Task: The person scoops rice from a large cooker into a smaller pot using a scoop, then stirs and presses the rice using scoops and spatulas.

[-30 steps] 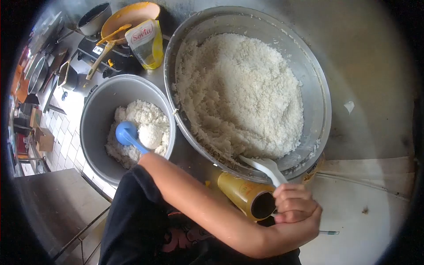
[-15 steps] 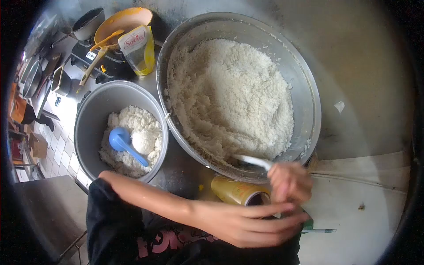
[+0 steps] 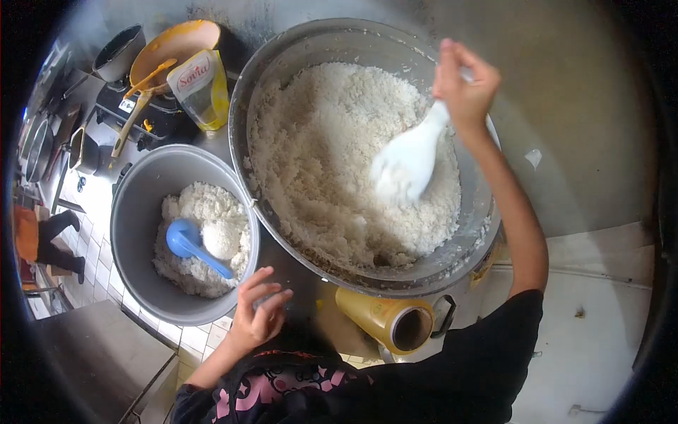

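Observation:
My right hand [image 3: 465, 88] is wrapped round the handle of a white rice paddle [image 3: 413, 157]. The paddle's blade hangs over the cooked rice [image 3: 318, 155] in a wide metal basin [image 3: 486, 233], with some grains stuck on it. My left hand [image 3: 260, 309] is empty, its fingers apart and bent, near the rim of a grey pot [image 3: 131, 247]. Inside that pot lies more rice [image 3: 194, 275] with a rounded mound, and a blue scoop [image 3: 185, 239] rests on it.
A yellow roll [image 3: 367, 318] lies below the basin. Behind the pot stand a Sovia pouch [image 3: 201, 92], an orange-stained pan [image 3: 187, 39] and a stove [image 3: 113, 106]. Another person's legs [image 3: 60, 240] show at far left.
My right hand has carried the rice paddle from the basin's near edge up over the rice. My left hand has drawn back from beside it to the left. The view has shifted slightly.

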The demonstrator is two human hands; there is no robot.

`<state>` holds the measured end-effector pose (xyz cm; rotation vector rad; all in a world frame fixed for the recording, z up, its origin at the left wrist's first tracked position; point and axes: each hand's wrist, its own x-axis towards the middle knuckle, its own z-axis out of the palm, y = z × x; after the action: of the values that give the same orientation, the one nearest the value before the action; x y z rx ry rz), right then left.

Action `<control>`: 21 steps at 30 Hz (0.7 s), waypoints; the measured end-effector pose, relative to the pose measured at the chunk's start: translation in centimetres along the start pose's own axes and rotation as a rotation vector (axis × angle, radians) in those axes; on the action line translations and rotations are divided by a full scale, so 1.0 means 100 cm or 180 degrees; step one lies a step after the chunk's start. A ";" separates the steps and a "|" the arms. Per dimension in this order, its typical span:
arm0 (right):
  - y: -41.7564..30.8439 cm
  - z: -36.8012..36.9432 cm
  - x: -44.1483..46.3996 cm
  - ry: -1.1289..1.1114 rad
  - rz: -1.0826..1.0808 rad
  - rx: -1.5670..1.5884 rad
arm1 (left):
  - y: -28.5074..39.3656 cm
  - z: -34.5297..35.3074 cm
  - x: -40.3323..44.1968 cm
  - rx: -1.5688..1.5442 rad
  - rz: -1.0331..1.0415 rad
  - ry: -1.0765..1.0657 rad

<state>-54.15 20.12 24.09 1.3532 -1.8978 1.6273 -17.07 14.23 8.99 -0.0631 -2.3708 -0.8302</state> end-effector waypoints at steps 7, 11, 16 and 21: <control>-0.091 -0.019 0.013 0.0207 0.0127 0.1235 | -0.027 0.002 0.007 -0.0087 -0.1006 0.0578; -0.133 0.001 -0.023 0.0061 0.0557 0.1318 | -0.034 0.003 0.028 -0.0799 -0.1271 0.0590; -0.107 0.013 -0.070 -0.0618 0.0089 0.0840 | -0.034 0.013 0.034 -0.0692 -0.1300 0.0397; -0.111 0.007 -0.096 -0.1140 -0.0232 0.1269 | -0.036 0.024 0.030 -0.0295 -0.1259 0.0449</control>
<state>-40.16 24.76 23.61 1.9638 -1.7284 1.8990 -21.65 12.30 7.29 0.4257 -2.2411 -1.0886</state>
